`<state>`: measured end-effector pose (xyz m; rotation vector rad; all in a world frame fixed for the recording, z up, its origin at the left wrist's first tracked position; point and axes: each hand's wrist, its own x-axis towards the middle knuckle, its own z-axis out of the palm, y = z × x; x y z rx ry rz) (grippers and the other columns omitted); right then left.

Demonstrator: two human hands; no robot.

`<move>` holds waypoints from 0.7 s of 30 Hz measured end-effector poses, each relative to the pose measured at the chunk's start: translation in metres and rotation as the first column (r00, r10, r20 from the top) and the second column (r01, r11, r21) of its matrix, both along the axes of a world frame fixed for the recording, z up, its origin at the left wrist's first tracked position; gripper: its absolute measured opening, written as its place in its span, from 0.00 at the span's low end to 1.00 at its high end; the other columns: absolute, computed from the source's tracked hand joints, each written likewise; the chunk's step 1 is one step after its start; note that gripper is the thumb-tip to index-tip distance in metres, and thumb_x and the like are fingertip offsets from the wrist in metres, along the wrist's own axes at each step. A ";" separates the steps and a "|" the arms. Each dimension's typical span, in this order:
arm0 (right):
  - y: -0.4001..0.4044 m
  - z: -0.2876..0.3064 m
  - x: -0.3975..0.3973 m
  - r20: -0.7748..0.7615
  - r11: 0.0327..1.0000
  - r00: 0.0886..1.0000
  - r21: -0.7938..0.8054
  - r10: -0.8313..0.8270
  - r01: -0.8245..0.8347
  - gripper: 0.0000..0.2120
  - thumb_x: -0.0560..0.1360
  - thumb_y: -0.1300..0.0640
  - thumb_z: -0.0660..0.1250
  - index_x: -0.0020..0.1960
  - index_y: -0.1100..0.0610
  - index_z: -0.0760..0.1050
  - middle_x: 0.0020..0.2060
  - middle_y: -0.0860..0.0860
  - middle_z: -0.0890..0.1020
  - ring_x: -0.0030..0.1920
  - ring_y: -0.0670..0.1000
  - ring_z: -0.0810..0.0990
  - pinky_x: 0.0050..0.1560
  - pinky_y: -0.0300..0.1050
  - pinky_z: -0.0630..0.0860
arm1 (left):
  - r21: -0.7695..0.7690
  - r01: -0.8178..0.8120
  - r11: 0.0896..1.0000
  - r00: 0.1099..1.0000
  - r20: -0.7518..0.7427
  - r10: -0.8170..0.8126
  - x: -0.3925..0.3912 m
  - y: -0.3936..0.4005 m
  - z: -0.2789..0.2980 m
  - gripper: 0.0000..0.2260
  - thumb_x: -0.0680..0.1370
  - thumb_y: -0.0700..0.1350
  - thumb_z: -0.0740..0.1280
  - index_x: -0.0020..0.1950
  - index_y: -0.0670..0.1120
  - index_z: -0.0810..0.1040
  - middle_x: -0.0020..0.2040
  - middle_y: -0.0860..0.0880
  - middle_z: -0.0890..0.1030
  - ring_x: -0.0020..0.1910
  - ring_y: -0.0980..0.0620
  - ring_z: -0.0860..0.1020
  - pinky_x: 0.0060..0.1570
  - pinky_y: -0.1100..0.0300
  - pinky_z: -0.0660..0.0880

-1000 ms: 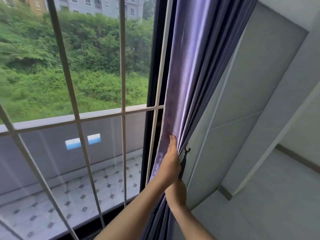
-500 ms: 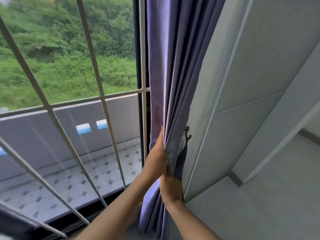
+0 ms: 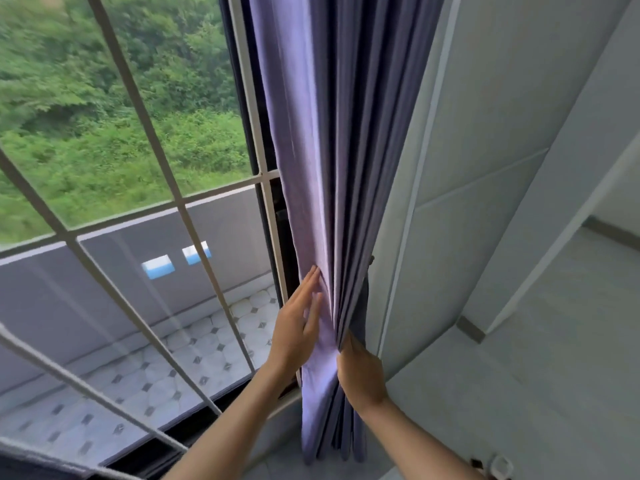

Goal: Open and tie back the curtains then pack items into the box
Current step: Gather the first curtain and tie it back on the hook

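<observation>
Two hands: both work on one curtain (image 3: 332,168), which hangs gathered in folds at the right edge of the window (image 3: 121,133), beside the wall (image 3: 485,150).
Left hand (image 3: 299,327): fingers straight and slightly apart, laid flat against the window-side face of the folds; it presses but grips nothing.
Right hand (image 3: 360,372): seen from the back at the wall side of the bunch, thumb on the cloth; the fingers reach behind the folds, so whether they clamp the fabric cannot be told.
Hook (image 3: 371,259): a small dark fitting shows at the curtain's wall-side edge, just above the right hand; most of it is covered by cloth.
Done: judging by the bare glass, this curtain is already drawn open and bunched.
Left: no tie-back is seen around the folds, so the tying appears not yet done; all packing is also outstanding.
Hidden: no tie cord or band can be made out; the box and the items to pack are out of view.
Cut off: the curtain's top and rail lie above the frame; small objects at the floor's bottom-right edge are too clipped to identify.
</observation>
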<state>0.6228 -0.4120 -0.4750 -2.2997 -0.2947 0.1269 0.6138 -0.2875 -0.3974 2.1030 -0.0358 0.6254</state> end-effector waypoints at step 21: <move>-0.053 0.006 -0.001 0.555 0.864 0.802 -0.494 0.224 0.101 0.19 0.56 0.62 0.67 0.43 0.52 0.63 0.24 0.49 0.75 0.20 0.48 0.73 0.18 0.40 0.62 | -0.318 0.442 0.839 0.730 -0.417 -0.542 0.089 0.043 0.019 0.34 0.65 0.31 0.74 0.68 0.43 0.68 0.58 0.46 0.80 0.56 0.51 0.79 0.49 0.62 0.78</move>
